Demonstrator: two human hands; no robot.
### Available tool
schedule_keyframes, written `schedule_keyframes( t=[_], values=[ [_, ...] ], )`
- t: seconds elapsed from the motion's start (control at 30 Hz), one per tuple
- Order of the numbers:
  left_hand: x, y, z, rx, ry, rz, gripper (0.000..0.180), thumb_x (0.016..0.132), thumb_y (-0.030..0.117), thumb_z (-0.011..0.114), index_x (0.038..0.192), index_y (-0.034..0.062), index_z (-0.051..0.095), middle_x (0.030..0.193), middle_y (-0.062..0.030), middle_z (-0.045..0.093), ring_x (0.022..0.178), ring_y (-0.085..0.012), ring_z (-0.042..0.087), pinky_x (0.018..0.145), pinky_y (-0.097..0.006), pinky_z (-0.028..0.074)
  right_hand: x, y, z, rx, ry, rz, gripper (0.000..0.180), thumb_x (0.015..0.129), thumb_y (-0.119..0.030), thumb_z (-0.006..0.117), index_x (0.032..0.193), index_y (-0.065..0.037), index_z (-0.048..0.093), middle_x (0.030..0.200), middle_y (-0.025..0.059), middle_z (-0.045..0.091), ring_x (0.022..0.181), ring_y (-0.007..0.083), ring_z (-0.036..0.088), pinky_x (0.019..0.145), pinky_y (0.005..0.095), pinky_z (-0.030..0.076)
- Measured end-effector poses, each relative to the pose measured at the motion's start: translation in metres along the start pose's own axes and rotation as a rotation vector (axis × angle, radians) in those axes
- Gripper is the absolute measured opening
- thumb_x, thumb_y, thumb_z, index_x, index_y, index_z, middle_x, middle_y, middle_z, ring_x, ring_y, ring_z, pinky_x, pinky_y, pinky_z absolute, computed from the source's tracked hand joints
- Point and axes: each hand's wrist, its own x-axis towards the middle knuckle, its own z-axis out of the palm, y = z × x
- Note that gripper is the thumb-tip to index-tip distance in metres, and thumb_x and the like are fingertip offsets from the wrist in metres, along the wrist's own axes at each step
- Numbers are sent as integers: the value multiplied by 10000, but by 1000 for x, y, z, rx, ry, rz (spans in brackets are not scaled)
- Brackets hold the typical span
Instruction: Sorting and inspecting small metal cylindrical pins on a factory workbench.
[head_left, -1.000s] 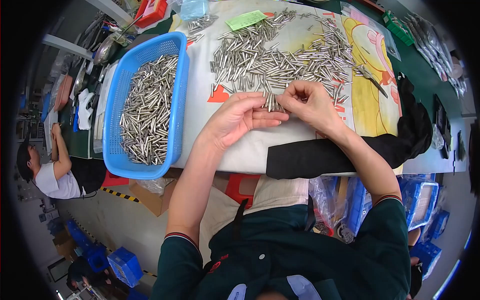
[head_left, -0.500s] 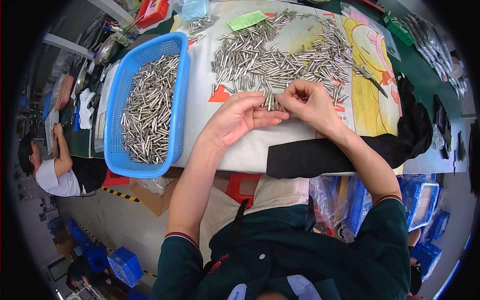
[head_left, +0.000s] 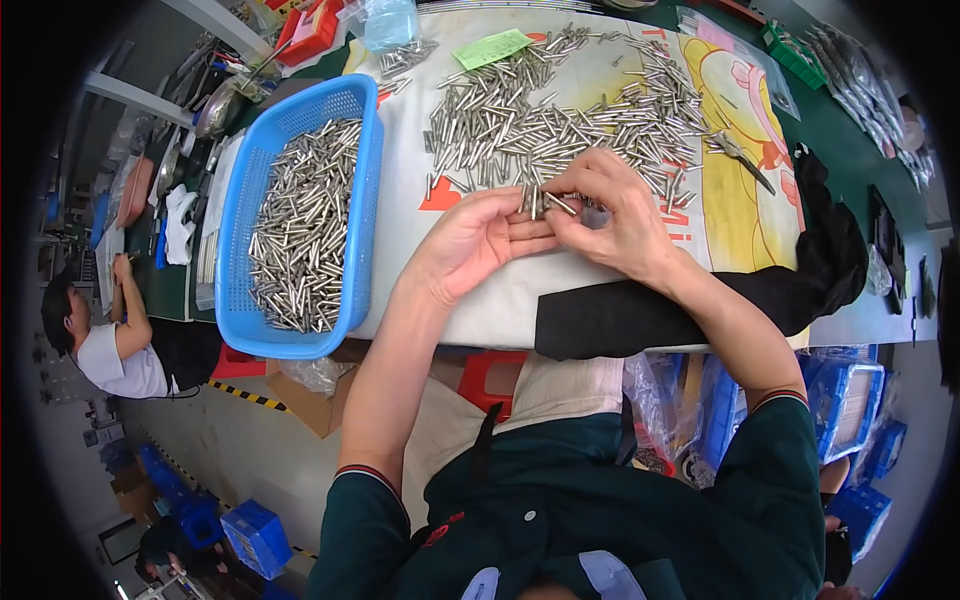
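Several short metal pins (head_left: 530,201) stand side by side along the fingers of my left hand (head_left: 468,238), palm turned up, thumb resting against them. My right hand (head_left: 628,222) is beside it, thumb and forefinger pinched around the end of one tilted metal pin (head_left: 561,205). Just beyond both hands spreads a loose heap of the same pins (head_left: 570,130) on a printed cloth (head_left: 480,290). To the left, a blue perforated basket (head_left: 369,190) holds many more pins (head_left: 300,235).
Pliers (head_left: 742,160) lie right of the heap, and a green paper slip (head_left: 492,48) lies at its back. A black sleeve-like cloth (head_left: 640,315) stretches along the near edge. A red tray (head_left: 308,35) and green tray (head_left: 795,55) stand behind. One person (head_left: 115,340) works at far left.
My right fingers have shifted and spread a little, and a tilted pin now shows at their tips. My left hand stays nearly in place with its row of pins.
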Motion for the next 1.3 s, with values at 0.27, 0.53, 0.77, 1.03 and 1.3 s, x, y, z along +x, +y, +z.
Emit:
schedule_keyframes(
  t=[0.27,0.53,0.77,1.03,1.3],
  values=[
    [-1,-2,8,-130,98,-69,340,937,88,401,1202,-124,416,1253,-293,481,1199,-348,483,1059,-468,358,-1,1,-2,33,3,27,180,695,-130,654,837,-19,651,739,95,555,717,255,552,636,365,460],
    [-2,-7,15,-148,158,-34,294,920,74,388,1136,-116,451,1161,-265,549,1134,-347,536,1004,-462,424,-2,-1,-3,-49,12,-52,220,670,-137,671,857,-23,658,770,92,535,740,257,537,647,365,458],
    [-27,-9,2,-168,117,8,306,947,120,427,1190,-64,456,999,-116,595,889,-188,596,743,-312,511,0,-14,-5,28,102,-205,205,662,-109,694,852,-37,668,766,70,516,718,235,508,628,340,438],
    [-113,80,39,941,491,619,301,965,166,455,1185,-35,488,830,-7,447,682,-61,395,580,-193,339,-2,8,-5,18,255,-39,117,698,12,622,805,-19,661,744,79,527,722,228,518,635,325,427],
    [-94,46,50,1943,751,895,204,794,-42,583,992,-14,621,994,-145,600,929,-304,589,796,-359,458,-3,5,7,-192,-134,-160,96,745,-122,625,787,-37,637,738,80,544,755,256,554,644,369,464]
  ],
)
